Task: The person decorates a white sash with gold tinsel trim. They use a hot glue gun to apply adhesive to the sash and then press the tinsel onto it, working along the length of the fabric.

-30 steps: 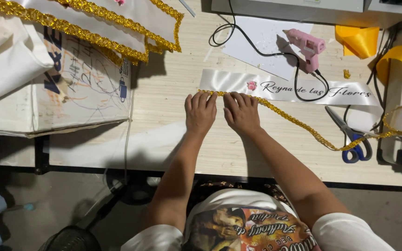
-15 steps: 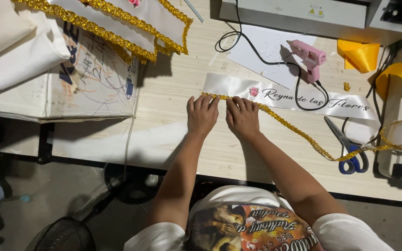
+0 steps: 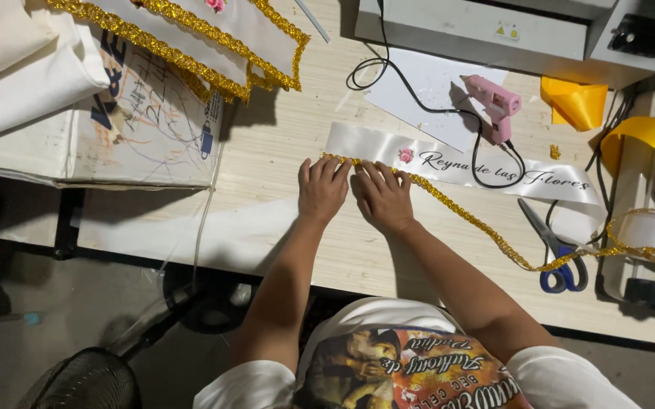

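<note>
Wooden table [image 3: 282, 144] — hands [image 3: 354, 193] pressing gold trim [image 3: 494, 235].

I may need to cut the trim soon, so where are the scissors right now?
In the head view, the blue-handled scissors lie on the table to the right of the right hand, beside the gold trim and below the white sash.

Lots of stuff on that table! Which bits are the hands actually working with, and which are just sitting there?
In use:
left hand and right hand, pressing down
white sash
gold trim along its lower edge

Lying about:
pink glue gun
blue-handled scissors
yellow ribbon
gold-edged sashes
grey machine
</note>
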